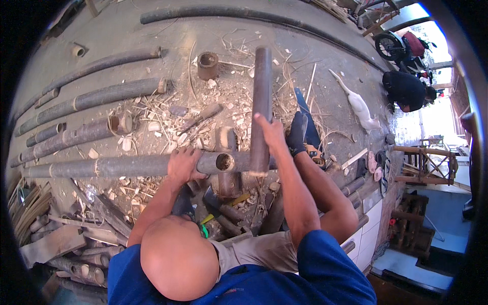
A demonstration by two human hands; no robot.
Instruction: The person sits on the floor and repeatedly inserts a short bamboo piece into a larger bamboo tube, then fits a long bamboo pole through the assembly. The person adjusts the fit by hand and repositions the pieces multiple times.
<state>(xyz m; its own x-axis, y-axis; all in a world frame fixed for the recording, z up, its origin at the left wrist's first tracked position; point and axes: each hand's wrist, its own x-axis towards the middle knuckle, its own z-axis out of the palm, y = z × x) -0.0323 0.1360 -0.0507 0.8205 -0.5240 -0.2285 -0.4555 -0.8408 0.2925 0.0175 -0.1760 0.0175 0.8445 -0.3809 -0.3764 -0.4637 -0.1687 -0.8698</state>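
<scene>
A long dark bamboo pole (134, 166) lies crosswise in front of me, with a hole (225, 162) cut into its top. My left hand (184, 164) grips the pole left of the hole, fingers curled over it. My right hand (270, 134) is closed round a short thick length of bamboo (261, 86), which points away from me; its near end overlaps the pole's right part. A short brown block (230, 184) sits under the pole near the hole. Beyond the pole, a wooden-handled tool (201, 118) rests among shavings. What the right fingers do underneath is hidden.
Several bamboo poles (91, 99) lie at the left. A saw (306, 114) lies beside my dark shoe (296, 134). A dark blade (211, 201) is near my legs. Further right are a white cat (360, 108), a crouching person (404, 91) and a motorcycle (401, 48).
</scene>
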